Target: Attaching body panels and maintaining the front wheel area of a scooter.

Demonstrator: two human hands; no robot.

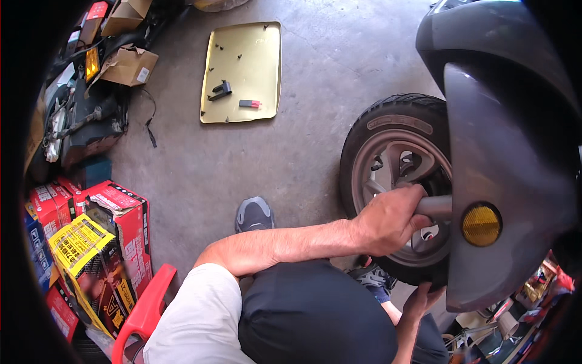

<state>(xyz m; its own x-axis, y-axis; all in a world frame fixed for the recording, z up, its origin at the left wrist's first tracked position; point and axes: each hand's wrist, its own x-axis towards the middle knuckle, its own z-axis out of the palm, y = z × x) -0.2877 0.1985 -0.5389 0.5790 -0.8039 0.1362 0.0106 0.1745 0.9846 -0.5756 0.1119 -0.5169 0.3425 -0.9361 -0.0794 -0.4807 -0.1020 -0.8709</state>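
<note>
My left hand (pixel 391 219) is closed round a grey fork leg (pixel 435 208) of a scooter, in front of the wheel. The front wheel (pixel 367 139) has a black tyre and a bronze-brown spoked rim. At the tyre's lower edge my right hand (pixel 418 302) holds the tyre from below, its fingers partly hidden. A glossy dark grey fender (pixel 509 151) covers the wheel's right part and carries a round amber reflector (pixel 482 224).
A gold tray (pixel 248 67) on the concrete floor holds small dark screws, a black bracket (pixel 220 90) and a black-and-red piece (pixel 249 104). Red boxes (pixel 133 236), a yellow-topped box (pixel 82 242) and a red chair (pixel 145 309) stand left. Cardboard boxes (pixel 128 64) lie beyond.
</note>
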